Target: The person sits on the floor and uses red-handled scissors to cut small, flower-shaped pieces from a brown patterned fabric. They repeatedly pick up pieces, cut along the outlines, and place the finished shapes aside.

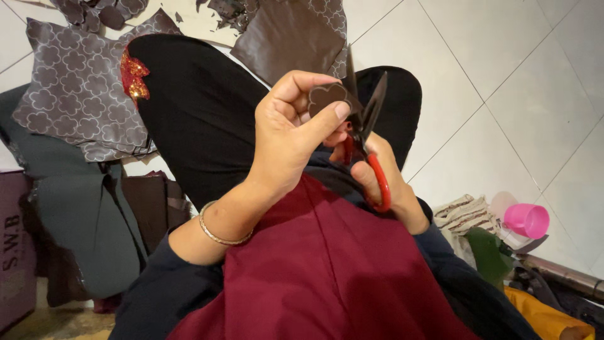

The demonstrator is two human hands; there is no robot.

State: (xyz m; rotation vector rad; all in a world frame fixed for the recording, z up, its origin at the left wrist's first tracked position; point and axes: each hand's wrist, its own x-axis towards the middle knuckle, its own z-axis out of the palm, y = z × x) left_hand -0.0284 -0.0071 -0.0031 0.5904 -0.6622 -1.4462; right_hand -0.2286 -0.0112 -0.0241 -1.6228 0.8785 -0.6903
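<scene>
- The white tiled floor [503,94] runs all round the seated person's black-clad lap [201,107], which serves as the landmark here.
- A large patterned grey sheet [69,94] with a clover-like print lies to the left of the lap, touching it; a plain brown sheet [289,38] lies just beyond the lap at the top.
- A dark maroon cloth [321,264] covers the near side of the lap, under both forearms.
- A dark purple box [16,252] with pale lettering on its side stands at the far left of the lap, low in the view.
- A pink cup [527,220] lies on its side well to the right of the lap, next to folded cloth.
- The left hand [292,135] is above the lap, thumb and fingers pinched closed on a small brown cut shape [327,97] with a lobed upper edge.
- The right hand [384,182], just right of the left one, is closed through the red handles of the scissors [368,132]; the blades stand partly apart at the shape's right edge.
- Progress, as a judgement: the shape looks mostly cut free, with perhaps trimming left on the right side, though that edge is hidden by the blades. Small brown scraps [220,9] lie beyond the lap.
</scene>
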